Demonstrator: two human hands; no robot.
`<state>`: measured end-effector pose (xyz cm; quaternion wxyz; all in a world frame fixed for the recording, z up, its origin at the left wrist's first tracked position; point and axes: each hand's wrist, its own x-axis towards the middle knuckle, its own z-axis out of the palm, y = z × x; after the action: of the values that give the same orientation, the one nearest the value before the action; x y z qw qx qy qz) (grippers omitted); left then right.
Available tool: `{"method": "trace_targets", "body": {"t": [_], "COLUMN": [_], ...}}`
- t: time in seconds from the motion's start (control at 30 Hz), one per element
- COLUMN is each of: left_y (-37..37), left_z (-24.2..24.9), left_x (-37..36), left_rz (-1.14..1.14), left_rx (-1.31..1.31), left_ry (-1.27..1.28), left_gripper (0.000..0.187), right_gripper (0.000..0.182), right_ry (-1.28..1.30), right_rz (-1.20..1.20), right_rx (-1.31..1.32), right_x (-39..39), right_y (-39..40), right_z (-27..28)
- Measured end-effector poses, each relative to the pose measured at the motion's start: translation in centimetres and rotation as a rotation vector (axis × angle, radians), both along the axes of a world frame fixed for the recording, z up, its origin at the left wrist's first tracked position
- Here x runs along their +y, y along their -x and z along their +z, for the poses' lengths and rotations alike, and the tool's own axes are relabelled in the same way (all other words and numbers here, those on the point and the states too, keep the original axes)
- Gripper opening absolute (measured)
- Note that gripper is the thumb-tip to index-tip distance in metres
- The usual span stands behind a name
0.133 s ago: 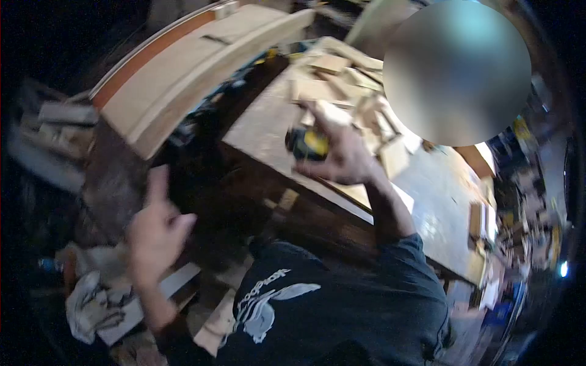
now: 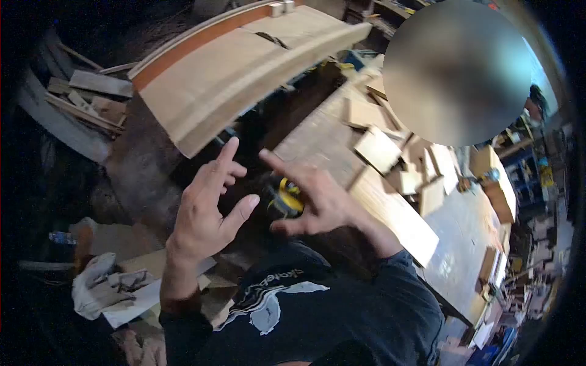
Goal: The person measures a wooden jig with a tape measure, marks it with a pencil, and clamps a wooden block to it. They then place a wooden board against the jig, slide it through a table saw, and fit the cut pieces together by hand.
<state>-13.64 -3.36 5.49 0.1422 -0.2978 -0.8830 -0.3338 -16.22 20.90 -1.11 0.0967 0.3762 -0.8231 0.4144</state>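
My left hand (image 2: 207, 207) is raised in front of my shirt, thumb and index finger spread apart, with nothing in it. My right hand (image 2: 320, 204) is beside it to the right, palm turned inward. A yellow and black tape measure (image 2: 287, 198) sits in my right hand, between the outstretched index finger and the thumb. The fingers behind it are hidden. Both hands are apart from each other, in front of the near edge of the workbench (image 2: 461, 235).
Wood offcuts (image 2: 378, 149) and a long pale board (image 2: 397, 213) lie on the bench. A curved wooden panel (image 2: 244, 79) stands at upper left. Scrap wood (image 2: 97, 97) is piled at far left, and a white cloth (image 2: 101, 287) lies at lower left. A blurred disc hides the upper right.
My left hand has moved up and right, towards my right hand. My right hand has come down and slightly left with the tape measure. The view has shifted.
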Motion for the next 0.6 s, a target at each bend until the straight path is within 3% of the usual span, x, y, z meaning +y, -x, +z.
{"method": "trace_targets", "body": {"t": [0.03,0.07,0.1,0.17,0.23,0.3,0.4,0.5,0.53,0.57,0.6], "left_y": [0.3,-0.1,0.7,1.6,2.8,5.6,8.1,12.8,14.0,14.2,14.1], "left_z": [-0.3,-5.9,-7.3,-9.3,-11.3,-13.6,-15.0,-12.3,-12.7,-14.2,-14.2], "left_x": [-0.3,-1.3,-4.5,-7.2,-9.7,-13.3,-20.3,-31.9,-38.4,-45.8,-51.1], "left_rz": [0.028,0.038,0.036,-0.043,0.055,0.076,0.109,-0.019,-0.04,0.017,0.159], "left_rx": [0.019,-0.235,-0.34,-0.384,-0.517,-0.527,-0.737,-0.664,-0.465,-0.261,-0.203], "left_ry": [-0.087,-0.225,-0.215,-0.218,-0.328,-0.257,-0.349,-0.433,-0.327,-0.381,-0.648], "left_gripper": [0.069,0.066,0.063,0.049,0.044,0.041,0.032,0.026,0.029,0.03,0.031], "right_gripper": [0.11,0.109,0.107,0.105,0.094,0.09,0.091,0.087,0.086,0.086,0.084], "right_ry": [0.042,-0.027,0.044,0.026,0.055,0.035,-0.024,-0.138,-0.17,-0.201,-0.198], "right_rz": [0.094,0.138,0.157,0.209,0.26,0.268,0.323,0.285,0.245,0.21,0.2], "right_rx": [-0.052,-0.187,-0.19,-0.27,-0.339,-0.394,-0.423,-0.421,-0.388,-0.347,-0.371], "right_x": [-1.4,-2.1,-5.2,-7.7,-10.6,-13.4,-20.2,-26.8,-29.0,-31.3,-33.4], "right_y": [0.0,-0.9,0.5,2.5,4.7,7.0,9.2,13.2,14.5,16.1,17.8], "right_z": [0.0,-2.1,-3.9,-4.5,-6.0,-7.7,-8.6,-7.8,-7.6,-7.5,-7.8]}}
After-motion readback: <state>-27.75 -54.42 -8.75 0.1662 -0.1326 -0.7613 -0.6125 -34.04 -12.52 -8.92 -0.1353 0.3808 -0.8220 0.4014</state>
